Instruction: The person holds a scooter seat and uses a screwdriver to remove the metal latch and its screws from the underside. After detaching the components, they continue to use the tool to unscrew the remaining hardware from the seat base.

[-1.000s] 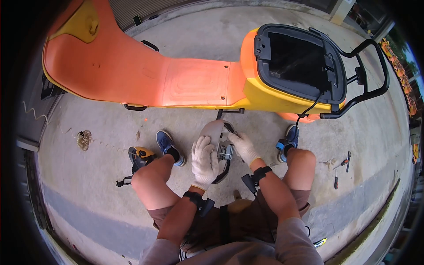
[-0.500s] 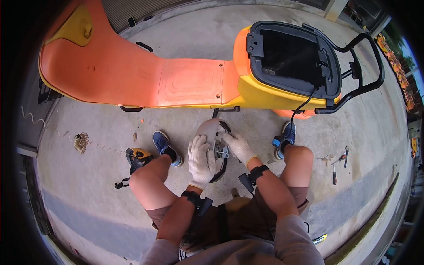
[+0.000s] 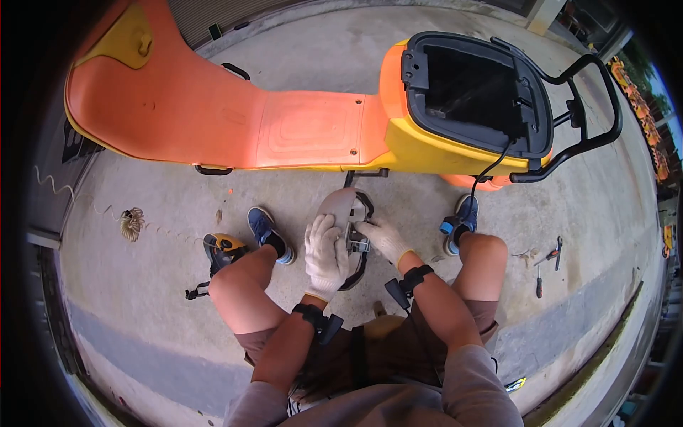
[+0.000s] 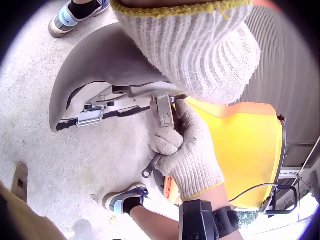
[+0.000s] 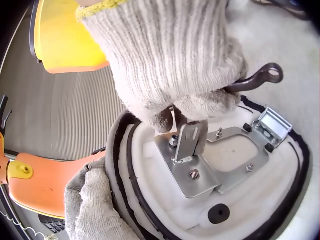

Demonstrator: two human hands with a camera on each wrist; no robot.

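A grey scooter seat (image 3: pixel 334 206) stands on edge between the person's knees. Its white underside (image 5: pixel 230 150) carries a metal hinge bracket (image 5: pixel 187 175) with nuts and studs. The gloved left hand (image 3: pixel 326 256) rests along the grey outer side, fingers extended over it; in the right wrist view the left hand (image 5: pixel 95 205) appears beside the rim. In the gloved right hand (image 3: pixel 384 238) a dark wrench (image 5: pixel 257 79) is gripped, its ring end sticking out past the little-finger side. The right fingertips are at the bracket's upright tab, close to a nut (image 5: pixel 173 140).
An orange and yellow scooter (image 3: pixel 306 132) with an open seat compartment (image 3: pixel 473 89) stands just ahead. Hand tools (image 3: pixel 551 256) lie on the concrete to the right. At left are a yellow and black item (image 3: pixel 224 247) and a coiled hose (image 3: pixel 131 224).
The right fingers have moved slightly left and in over the bracket. The left hand stays against the seat. The head view has shifted a little.
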